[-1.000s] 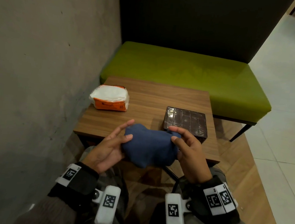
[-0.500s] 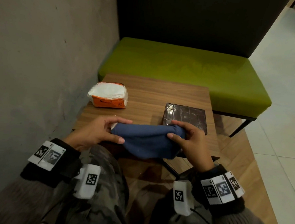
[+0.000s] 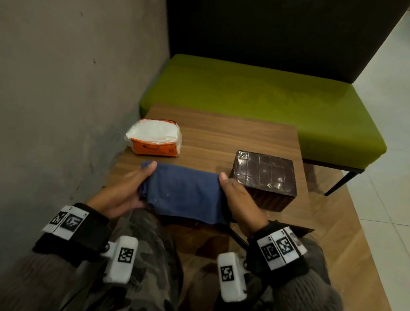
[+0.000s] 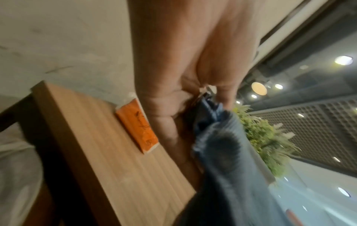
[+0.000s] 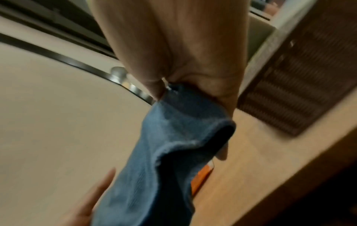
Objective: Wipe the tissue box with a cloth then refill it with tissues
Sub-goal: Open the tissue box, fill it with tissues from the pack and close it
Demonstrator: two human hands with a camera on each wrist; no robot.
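Cloth, dark blue, soft knit, folded into a broad band [image 3: 183, 193]: held stretched between both hands over the near edge of the wooden bench [image 3: 225, 137], its lower edge hanging past that edge above the person's camouflage-patterned trousers [image 3: 140, 261].

Left hand [image 3: 126, 193]: grip closed on the cloth's left end, thumb on top and fingers tucked beneath; the left wrist view shows the fabric bunched between thumb and fingers.

Right hand [image 3: 239, 203]: grip closed on the cloth's right end in like manner, thumb on top; the right wrist view shows the fabric pinched at the fingertips.

Tissue box, dark brown, rectangular, with a glossy quilted top [image 3: 264, 175]: standing on the bench near its right edge, just beside the right hand, not touching the cloth as far as can be seen.

Tissue pack, orange plastic wrapper with white tissues showing on top [image 3: 154, 138]: lying on the bench at its left side, near the grey wall [image 3: 58, 68], just beyond the left hand.

Seat, green cushioned, with dark backrest [image 3: 265, 106]: behind the bench.
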